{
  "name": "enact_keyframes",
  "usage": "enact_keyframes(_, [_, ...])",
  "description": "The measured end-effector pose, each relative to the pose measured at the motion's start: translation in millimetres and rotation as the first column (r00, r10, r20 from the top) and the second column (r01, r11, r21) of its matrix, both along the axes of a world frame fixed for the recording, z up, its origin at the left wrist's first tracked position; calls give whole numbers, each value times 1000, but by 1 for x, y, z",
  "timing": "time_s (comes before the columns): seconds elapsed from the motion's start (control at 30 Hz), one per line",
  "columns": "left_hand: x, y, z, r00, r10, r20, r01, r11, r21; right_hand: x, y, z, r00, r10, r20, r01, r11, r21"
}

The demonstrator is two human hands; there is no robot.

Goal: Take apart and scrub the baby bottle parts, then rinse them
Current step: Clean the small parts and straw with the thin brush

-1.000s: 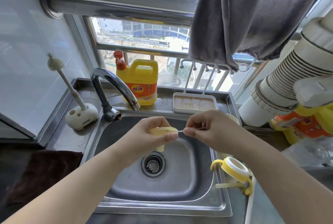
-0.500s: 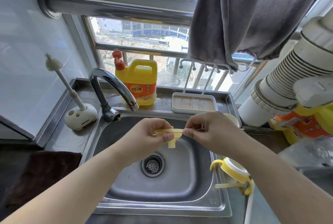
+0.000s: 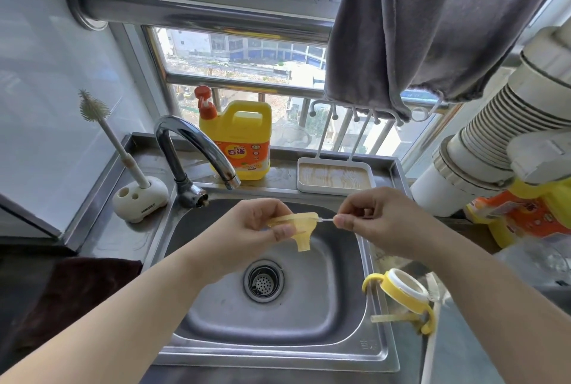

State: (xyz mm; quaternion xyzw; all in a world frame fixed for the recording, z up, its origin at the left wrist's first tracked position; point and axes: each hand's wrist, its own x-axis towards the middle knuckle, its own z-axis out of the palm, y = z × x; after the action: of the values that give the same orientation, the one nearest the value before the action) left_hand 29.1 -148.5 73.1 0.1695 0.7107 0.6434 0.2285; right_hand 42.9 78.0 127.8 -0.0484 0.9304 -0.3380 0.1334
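Over the steel sink (image 3: 364, 349) at frame centre, the left hand (image 3: 256, 229) grips a yellow teat (image 3: 301, 229); the right hand (image 3: 375, 218) pinches a thin brush (image 3: 325, 220) touching it; detergent jug (image 3: 239, 139) stands on the window ledge above; bottle (image 3: 401, 291) lower right.

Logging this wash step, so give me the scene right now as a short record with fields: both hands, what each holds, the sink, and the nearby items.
left hand: left hand grips the yellowish nipple over the sink
right hand: right hand pinches a thin white brush, its tip at the nipple's rim
sink: steel sink, no water seen running from the faucet
right of sink: bottle with yellow handles on the counter
left of sink: bottle brush standing in a white holder
behind sink: yellow detergent jug, white tray
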Motion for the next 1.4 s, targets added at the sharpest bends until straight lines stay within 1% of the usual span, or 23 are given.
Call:
enact_keyframes(0.07, [2, 7, 1, 1000, 23, -17, -23, 999, -24, 2, -7, 0, 1000, 18, -22, -19, 1000, -19])
enact_keyframes(0.13, [2, 15, 2, 989, 104, -101, -116, 985, -127, 3, -16, 0, 997, 39, -64, -39, 999, -10])
enact_keyframes(0.2, [2, 20, 7, 981, 132, -142, -155, 973, -172, 3, -20, 0, 995, 44, -90, -43, 999, 19])
enact_keyframes(0.3, [1, 18, 10, 991, 115, -65, -122, 986, -114, 4, -14, -1, 996, 31, -78, -29, 999, 37])
enact_keyframes(0.4, [2, 16, 7, 990, 141, 8, -141, 989, -33, 3, -5, -2, 999, 6, -54, -4, 999, 43])
enact_keyframes(0.5, [4, 17, 5, 990, 128, 57, -130, 991, 22, 2, -13, -1, 995, 33, -96, -33, 999, 5])
enact_keyframes(0.6, [7, 17, 8, 993, 101, 57, -106, 991, 82, 2, -12, 3, 996, 31, -84, -32, 999, -18])
enact_keyframes(0.7, [8, 13, 7, 997, 72, 40, -75, 993, 87, 2, -2, 3, 998, -6, -55, 4, 1000, -28])
enact_keyframes(0.77, [9, 13, 7, 998, 53, 30, -56, 995, 86, 2, -6, 2, 997, 17, -69, -20, 999, -46])
enact_keyframes(0.83, [10, 13, 8, 998, 37, 48, -42, 993, 108, 2, -11, 2, 996, 38, -83, -42, 998, -48])
enact_keyframes(0.97, [10, 7, 9, 998, 24, 65, -32, 992, 125, 1, 4, 2, 999, -16, -35, 16, 1000, -24])
enact_keyframes(1.07, [11, 7, 11, 996, 3, 87, -16, 988, 153, 4, 2, 1, 1000, 0, -17, 0, 999, -32])
enact_keyframes(1.1, [11, 8, 11, 996, 6, 86, -17, 992, 124, 4, -2, 1, 1000, 16, -24, -17, 999, -38])
enact_keyframes(1.2, [12, 15, 10, 999, 30, 23, -29, 998, -51, 5, -13, 4, 997, 43, -64, -45, 999, -31])
enact_keyframes(1.3, [9, 18, 11, 998, 54, -43, -59, 991, -122, 7, -15, 4, 996, 40, -81, -38, 999, 23])
enact_keyframes(1.4, [7, 19, 13, 996, 68, -56, -78, 976, -204, 9, -16, 2, 997, 28, -75, -28, 1000, 10])
